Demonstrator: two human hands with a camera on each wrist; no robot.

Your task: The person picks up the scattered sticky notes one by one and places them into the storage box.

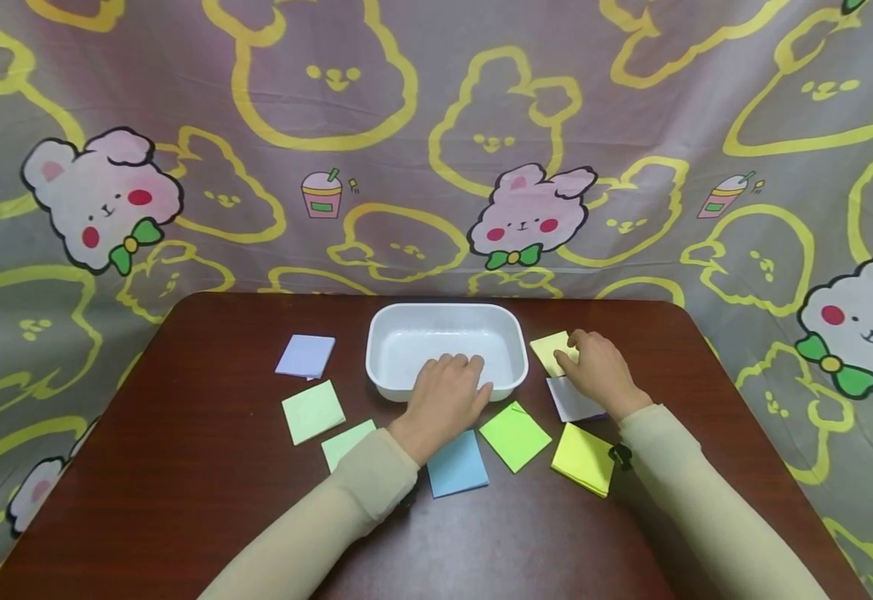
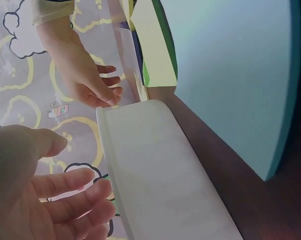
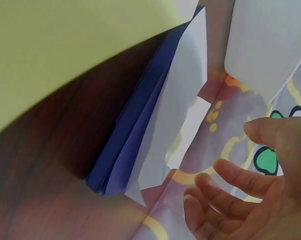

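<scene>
A white plastic basin (image 1: 447, 317) stands at the back middle of the table. My left hand (image 1: 444, 404) hovers over its near rim, fingers loosely bent and holding nothing in the left wrist view. At the basin's right, my right hand (image 1: 597, 371) hangs above a pale yellow sticky-note pad (image 1: 549, 350), its fingers relaxed and apart from the paper in the right wrist view. Just below that pad lies a purple-edged pad with a pale top (image 1: 573, 402). A blue pad (image 1: 459, 468) is partly under my left forearm.
A green pad (image 1: 514, 435) and a bright yellow pad (image 1: 584, 458) lie at the near right. Left of the basin are a lavender pad (image 1: 305, 357) and two pale green pads (image 1: 313, 412), one partly hidden by my sleeve. A patterned curtain (image 1: 406, 250) hangs behind the brown table (image 1: 203, 400).
</scene>
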